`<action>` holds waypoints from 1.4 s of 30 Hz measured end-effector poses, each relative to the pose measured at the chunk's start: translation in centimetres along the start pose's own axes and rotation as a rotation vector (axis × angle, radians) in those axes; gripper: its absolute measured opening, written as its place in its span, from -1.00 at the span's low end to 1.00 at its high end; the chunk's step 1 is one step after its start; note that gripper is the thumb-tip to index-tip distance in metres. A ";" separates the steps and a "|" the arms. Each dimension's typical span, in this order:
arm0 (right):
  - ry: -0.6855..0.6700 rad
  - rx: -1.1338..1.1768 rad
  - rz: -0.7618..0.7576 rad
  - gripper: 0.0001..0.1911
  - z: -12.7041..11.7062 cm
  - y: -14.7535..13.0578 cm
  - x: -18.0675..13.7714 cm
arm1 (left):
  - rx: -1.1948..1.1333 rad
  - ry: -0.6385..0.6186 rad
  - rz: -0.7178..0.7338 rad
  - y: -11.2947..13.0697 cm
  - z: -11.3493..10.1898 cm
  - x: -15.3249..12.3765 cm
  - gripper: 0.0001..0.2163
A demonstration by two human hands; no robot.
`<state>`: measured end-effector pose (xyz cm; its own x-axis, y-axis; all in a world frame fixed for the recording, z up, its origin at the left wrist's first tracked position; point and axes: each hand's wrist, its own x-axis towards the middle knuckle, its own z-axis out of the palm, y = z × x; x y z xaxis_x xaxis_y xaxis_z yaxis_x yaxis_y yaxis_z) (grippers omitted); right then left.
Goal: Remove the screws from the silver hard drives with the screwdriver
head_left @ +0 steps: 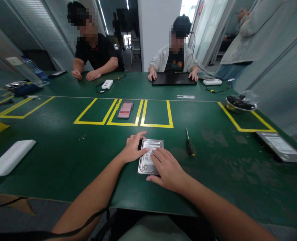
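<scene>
A silver hard drive lies label side up on the green table in front of me. My left hand is closed about its far left corner, the thumb on the top face and the index finger stretched past the far edge. Across its right side rests my right hand, fingers together over the label and thumb by the near edge, holding the drive against the table. The right palm hides part of the drive. To the right lies a screwdriver with a dark handle, apart from both hands.
Yellow tape frames mark the table, one around a blurred pink item. A larger drive and a bowl are at right. A white device is at left. Two people sit opposite, one holding a black panel.
</scene>
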<state>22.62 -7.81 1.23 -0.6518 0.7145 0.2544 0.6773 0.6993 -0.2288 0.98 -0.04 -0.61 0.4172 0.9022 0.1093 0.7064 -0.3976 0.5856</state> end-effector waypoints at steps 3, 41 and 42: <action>0.015 -0.019 0.016 -0.21 0.4 0.1 -0.2 | 0.000 -0.001 0.001 0.0 0.0 0.0 -0.36; 0.043 -0.015 0.014 -0.29 1.0 1.1 -0.2 | 0.507 0.299 -0.697 -8.3 -11.0 -6.1 -0.74; 0.041 -0.017 0.011 -0.29 1.0 1.2 -0.2 | 0.532 0.278 -0.779 -9.0 -11.8 -6.8 -0.71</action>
<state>23.24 -7.13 -0.05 -0.6298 0.7203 0.2907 0.6901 0.6907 -0.2161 -15.00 -0.63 2.83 -0.3757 0.9240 0.0709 0.9205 0.3633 0.1437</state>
